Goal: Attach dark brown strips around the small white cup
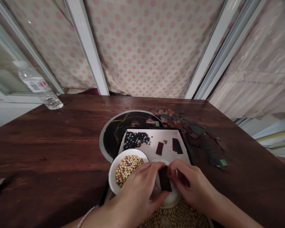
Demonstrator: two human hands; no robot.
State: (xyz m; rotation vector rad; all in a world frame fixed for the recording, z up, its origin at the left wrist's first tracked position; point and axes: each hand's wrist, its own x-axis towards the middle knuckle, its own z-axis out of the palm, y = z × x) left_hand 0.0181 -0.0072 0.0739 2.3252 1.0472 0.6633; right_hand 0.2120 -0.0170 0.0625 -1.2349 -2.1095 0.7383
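A dark brown strip [165, 179] is showing at lower center, above a white dish [172, 201]. The left hand [139, 186] is holding it between thumb and fingers; the right hand [192, 179] is narrowing its fingertips by the right edge — whether they're pinching anything, I can't tell. A bead-filled bowl [112, 175] is sitting left, scraps [201, 133] are lying right, and a bottle [39, 85] is standing upper left.

Dark reddish-brown wood-grain table [68, 148] across foreground. Beyond, cream curtain with pink dots [147, 47] behind white frame posts [87, 47]. Pale pinkish gathered curtain [258, 72] at right. Soft, dim light.
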